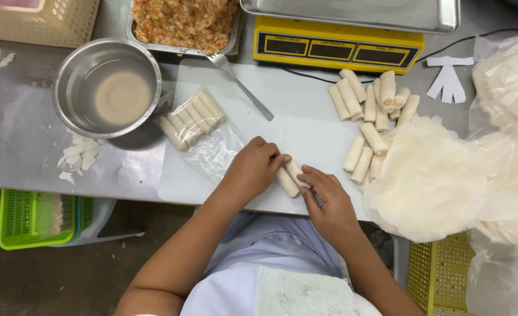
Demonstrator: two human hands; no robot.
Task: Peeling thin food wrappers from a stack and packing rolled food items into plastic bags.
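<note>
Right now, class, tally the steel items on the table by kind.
Round steel bowl: 1
Rectangular steel trays: 2
Long-handled steel utensil: 1
Total: 4

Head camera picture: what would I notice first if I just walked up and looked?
Probably the two hands in the middle: the left hand and right hand both touch two pale spring rolls on the white cutting board. Next, the pile of finished rolls at the board's far right, beside a stack of round wrappers. The bright yellow scale at the top, next to a tray of shredded filling, stands out too.
</note>
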